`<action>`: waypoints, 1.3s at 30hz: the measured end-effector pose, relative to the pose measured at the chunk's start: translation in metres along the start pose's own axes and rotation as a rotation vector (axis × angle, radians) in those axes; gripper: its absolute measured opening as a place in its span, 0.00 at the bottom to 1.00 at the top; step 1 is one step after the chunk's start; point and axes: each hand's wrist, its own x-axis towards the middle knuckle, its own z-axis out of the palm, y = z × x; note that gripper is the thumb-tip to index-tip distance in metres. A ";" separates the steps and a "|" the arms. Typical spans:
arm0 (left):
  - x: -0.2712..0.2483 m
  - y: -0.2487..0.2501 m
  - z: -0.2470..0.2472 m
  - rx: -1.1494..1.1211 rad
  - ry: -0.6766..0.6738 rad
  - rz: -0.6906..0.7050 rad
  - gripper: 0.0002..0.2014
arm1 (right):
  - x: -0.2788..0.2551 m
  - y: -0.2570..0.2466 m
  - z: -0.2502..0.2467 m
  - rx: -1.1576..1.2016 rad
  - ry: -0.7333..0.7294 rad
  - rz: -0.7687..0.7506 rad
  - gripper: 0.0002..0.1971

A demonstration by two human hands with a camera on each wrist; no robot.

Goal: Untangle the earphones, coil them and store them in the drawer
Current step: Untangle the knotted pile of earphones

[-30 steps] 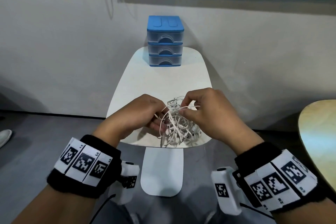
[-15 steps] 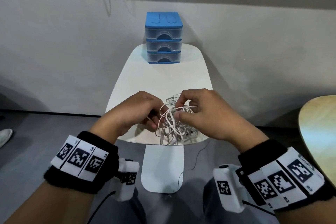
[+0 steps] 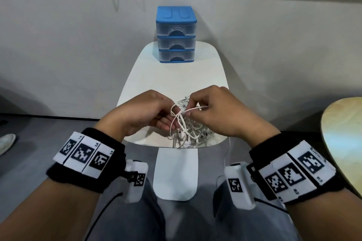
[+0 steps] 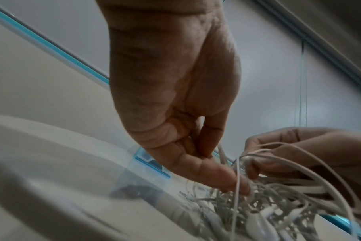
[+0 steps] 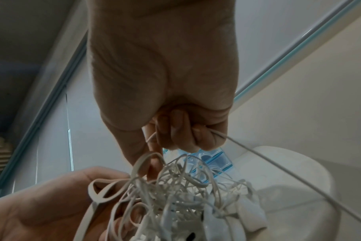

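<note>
Earphones (image 3: pixel 186 125) sat tangled between both hands. Right hand (image 3: pixel 217 111) pinched one strand, left hand (image 3: pixel 141 113) gripped the knot. Best to feed that strand out slowly, no yanking

Counted: two hands, left hand (image 3: pixel 141 115) and right hand (image 3: pixel 221 113); one tangle of white earphones (image 3: pixel 188 131), number of sets indeterminable; one blue drawer unit (image 3: pixel 176 34) with three drawers; one white surface (image 3: pixel 176 78); one wooden table (image 3: pixel 344 143)

The earphones (image 3: pixel 186 129) look like smooth white rubbery plastic. At twelve o'clock, the drawer unit (image 3: pixel 176 34) is glossy blue and clear plastic on a smooth white table (image 3: pixel 156 76).
</note>
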 end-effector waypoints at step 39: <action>-0.005 0.007 -0.025 0.660 0.088 0.280 0.05 | 0.026 0.020 0.012 0.188 -0.081 0.047 0.09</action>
